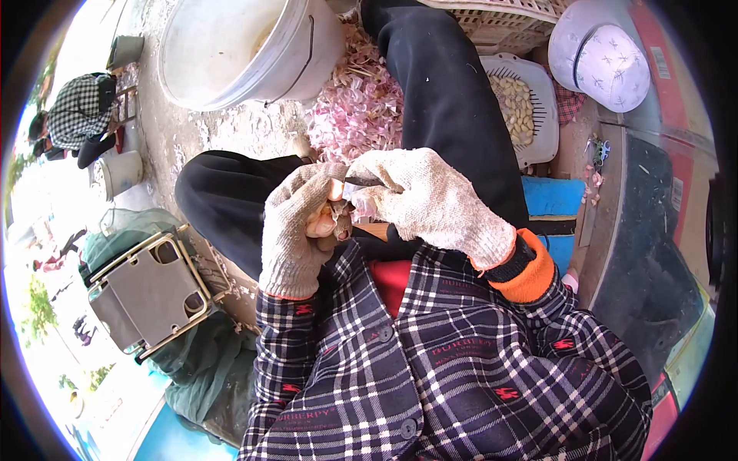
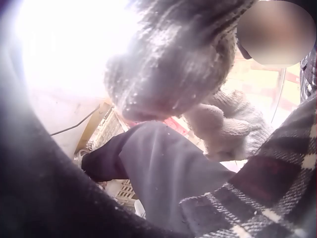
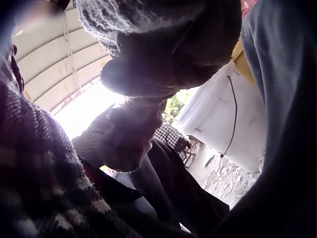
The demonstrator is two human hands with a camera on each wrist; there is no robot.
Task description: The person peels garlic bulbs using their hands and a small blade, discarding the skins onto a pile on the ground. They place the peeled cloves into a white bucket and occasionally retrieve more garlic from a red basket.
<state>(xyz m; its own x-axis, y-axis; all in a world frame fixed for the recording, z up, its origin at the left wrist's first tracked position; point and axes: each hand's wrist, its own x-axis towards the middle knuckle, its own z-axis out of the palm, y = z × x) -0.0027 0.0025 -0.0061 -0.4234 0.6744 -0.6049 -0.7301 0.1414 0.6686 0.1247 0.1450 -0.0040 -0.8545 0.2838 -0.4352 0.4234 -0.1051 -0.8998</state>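
Note:
In the head view both hands wear off-white knit gloves and meet above the lap. My left hand (image 1: 290, 234) grips a partly peeled garlic bulb (image 1: 324, 223), its pale cloves and brownish root end showing between the fingers. My right hand (image 1: 438, 196) pinches pinkish garlic skin (image 1: 366, 204) right beside the bulb. In the left wrist view the gloved left hand (image 2: 173, 64) fills the top. Dark glove shapes hide the garlic in both wrist views.
A heap of pink garlic skins (image 1: 357, 111) lies on the ground between the legs. The large white bucket (image 1: 231, 100) stands beside it. Beyond one leg is a white basket (image 1: 544, 131) of peeled cloves. A folding chair (image 1: 150, 296) and a seated person (image 1: 81, 111) are off left.

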